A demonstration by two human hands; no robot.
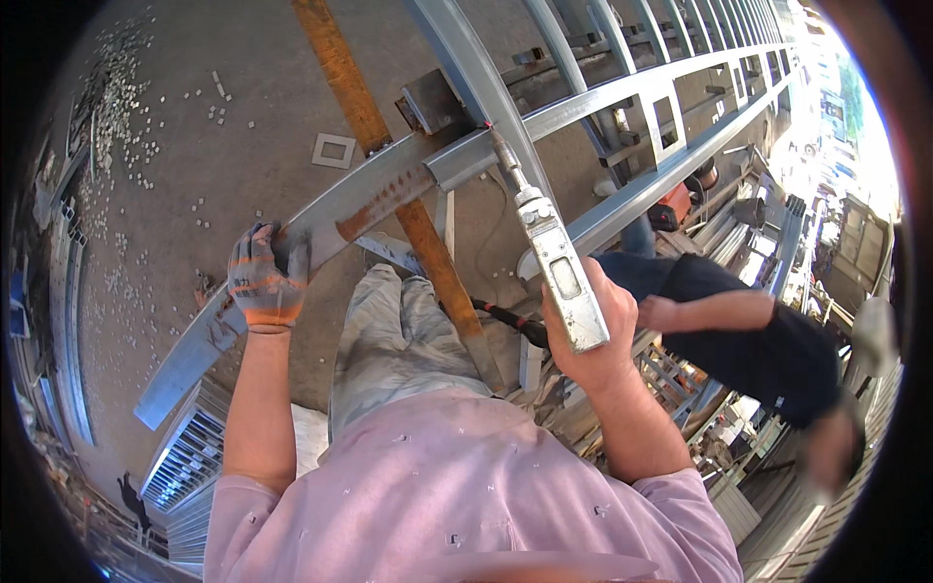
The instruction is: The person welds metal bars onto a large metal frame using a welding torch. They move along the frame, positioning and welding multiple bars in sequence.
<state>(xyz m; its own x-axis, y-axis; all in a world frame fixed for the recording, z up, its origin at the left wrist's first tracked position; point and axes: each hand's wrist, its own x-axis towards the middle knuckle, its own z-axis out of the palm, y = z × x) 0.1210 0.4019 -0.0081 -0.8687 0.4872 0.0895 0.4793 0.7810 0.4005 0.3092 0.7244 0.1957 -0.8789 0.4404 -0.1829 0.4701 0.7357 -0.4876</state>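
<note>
At the left, a metal bar [326,216] bearing dark handwriting is touched by the half-curled fingers of the gloved left hand [264,277], their grip not clear to tell; rightward, a grey frame [474,68] is apparently being worked with a pale hand tool [561,257], wrapped by the right hand's [607,330] fingers; steady aim seems called for

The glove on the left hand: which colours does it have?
The glove is grey and orange, in the head view.

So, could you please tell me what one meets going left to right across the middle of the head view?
Gloved left hand, the wearer's pale trousers, silver handheld tool, co-worker's dark shirt.
</note>
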